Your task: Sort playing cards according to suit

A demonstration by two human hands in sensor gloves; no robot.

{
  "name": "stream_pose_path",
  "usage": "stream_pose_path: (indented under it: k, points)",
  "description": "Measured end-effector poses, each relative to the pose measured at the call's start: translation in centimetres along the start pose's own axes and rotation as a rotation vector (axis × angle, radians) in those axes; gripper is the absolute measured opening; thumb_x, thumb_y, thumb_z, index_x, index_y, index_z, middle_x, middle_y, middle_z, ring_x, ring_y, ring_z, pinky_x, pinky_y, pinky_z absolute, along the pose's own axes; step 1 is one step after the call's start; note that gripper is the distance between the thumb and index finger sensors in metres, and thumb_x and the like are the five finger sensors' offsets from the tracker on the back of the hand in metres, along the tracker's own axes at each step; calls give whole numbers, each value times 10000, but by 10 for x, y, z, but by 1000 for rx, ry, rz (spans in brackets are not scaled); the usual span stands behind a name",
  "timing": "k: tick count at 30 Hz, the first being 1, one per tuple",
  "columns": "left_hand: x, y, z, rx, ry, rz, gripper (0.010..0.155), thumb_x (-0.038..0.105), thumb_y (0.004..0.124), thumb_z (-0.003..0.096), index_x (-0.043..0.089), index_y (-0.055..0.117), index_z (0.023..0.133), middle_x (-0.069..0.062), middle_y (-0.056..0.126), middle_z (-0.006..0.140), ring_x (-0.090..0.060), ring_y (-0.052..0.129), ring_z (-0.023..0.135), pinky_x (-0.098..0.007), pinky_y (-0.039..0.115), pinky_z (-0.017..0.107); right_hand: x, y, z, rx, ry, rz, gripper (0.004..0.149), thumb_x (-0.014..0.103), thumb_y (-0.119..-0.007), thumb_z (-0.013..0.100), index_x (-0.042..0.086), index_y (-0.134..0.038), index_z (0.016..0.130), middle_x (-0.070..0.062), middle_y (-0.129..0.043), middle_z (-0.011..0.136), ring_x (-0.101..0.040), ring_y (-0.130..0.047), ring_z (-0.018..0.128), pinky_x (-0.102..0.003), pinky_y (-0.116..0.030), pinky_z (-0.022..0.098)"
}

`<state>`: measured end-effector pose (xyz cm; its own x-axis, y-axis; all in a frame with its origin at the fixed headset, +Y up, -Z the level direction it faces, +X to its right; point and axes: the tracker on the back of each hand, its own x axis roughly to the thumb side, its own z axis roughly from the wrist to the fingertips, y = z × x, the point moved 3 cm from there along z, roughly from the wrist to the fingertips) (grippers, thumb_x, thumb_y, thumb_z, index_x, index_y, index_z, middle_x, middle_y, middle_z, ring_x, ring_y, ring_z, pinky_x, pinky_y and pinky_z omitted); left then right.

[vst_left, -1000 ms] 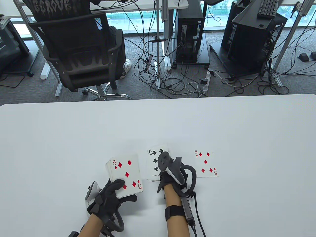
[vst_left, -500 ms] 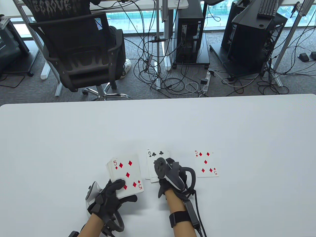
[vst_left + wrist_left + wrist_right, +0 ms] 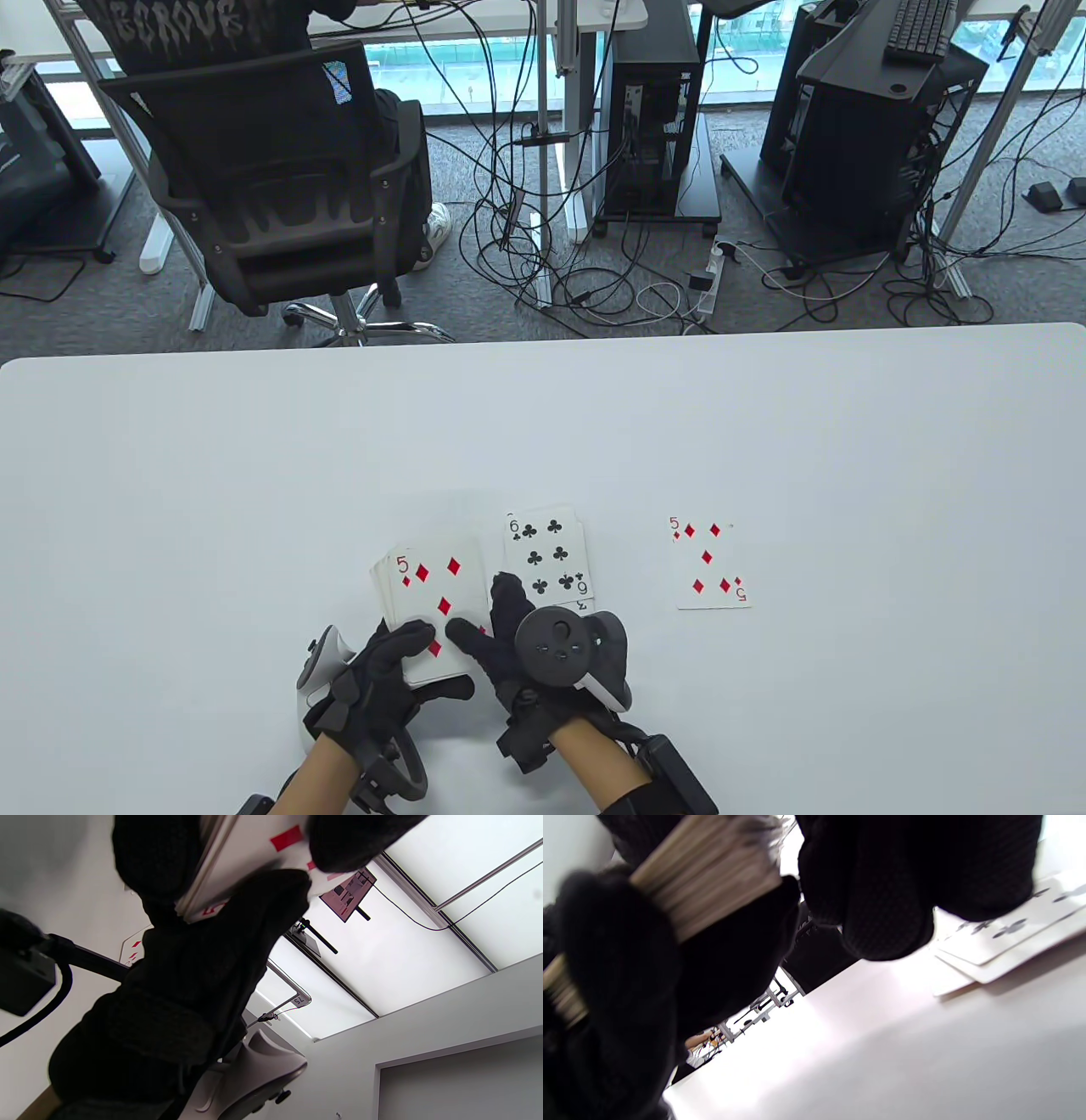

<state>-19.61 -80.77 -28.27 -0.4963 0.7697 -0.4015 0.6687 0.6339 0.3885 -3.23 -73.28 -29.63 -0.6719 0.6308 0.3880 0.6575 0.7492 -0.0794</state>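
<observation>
On the white table, the left hand is gripping the deck, a five of diamonds showing on top, thumb curled over its near corner; the right hand is reaching across, thumb and forefinger spread open and touching the deck's right edge, covering that side. Further right, a clubs pile topped by a six is lying just beside the deck; a lone diamond card is lying well apart.

Your right hand covers the lower right corner of the held deck, so you cannot tell whether it touches the top card. Beneath the six of clubs, only card edges show. Both wrist views are blurred.
</observation>
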Motion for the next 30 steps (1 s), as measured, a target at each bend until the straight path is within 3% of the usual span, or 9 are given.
stream_pose_path:
  k: [3, 7, 12, 21, 24, 30]
  points:
    - [0, 0, 0, 0, -1, 5, 604, 460, 693, 618, 382, 326, 1092, 38, 477, 1160, -312, 656, 1030, -419, 813, 574, 2, -2, -3, -51, 7, -7, 843, 519, -678, 490, -169, -426, 907, -233, -773, 709, -366, -908, 513, -541, -804, 388]
    - [-1, 1, 1, -17, 2, -8, 601, 463, 701, 615, 383, 341, 1090, 44, 499, 1154, -305, 688, 1011, -414, 821, 561, -4, 10, -3, -168, 2, 48, 641, 449, -728, 478, -88, -618, 810, -152, -884, 560, -261, -978, 360, -464, -865, 303]
    - [0, 4, 2, -35, 4, 12, 605, 452, 711, 612, 389, 345, 1089, 45, 495, 1156, -302, 675, 1022, -419, 817, 569, -12, 19, -5, -201, -20, 118, 489, 341, -719, 497, -69, -686, 762, -139, -922, 487, -236, -997, 288, -443, -880, 259]
    - [-2, 2, 2, -26, -4, 11, 593, 437, 710, 612, 387, 357, 1086, 46, 506, 1152, -305, 676, 1022, -419, 820, 566, -26, 31, -1, -221, -61, 80, 443, 290, -666, 520, -80, -708, 758, -119, -935, 467, -225, -1002, 269, -436, -885, 245]
    - [-2, 2, 2, -18, -3, 2, 594, 440, 708, 612, 387, 354, 1086, 45, 507, 1152, -303, 680, 1020, -417, 823, 563, -44, 43, 1, -240, -113, 88, 434, 286, -660, 520, -74, -711, 756, -100, -934, 455, -204, -1000, 255, -421, -888, 238]
    - [-2, 2, 2, -20, 2, -19, 594, 443, 706, 612, 386, 353, 1087, 45, 508, 1151, -303, 682, 1019, -414, 825, 560, -101, 77, -3, -298, -259, 419, 405, 253, -662, 527, -79, -716, 754, -97, -932, 440, -198, -992, 236, -416, -883, 225]
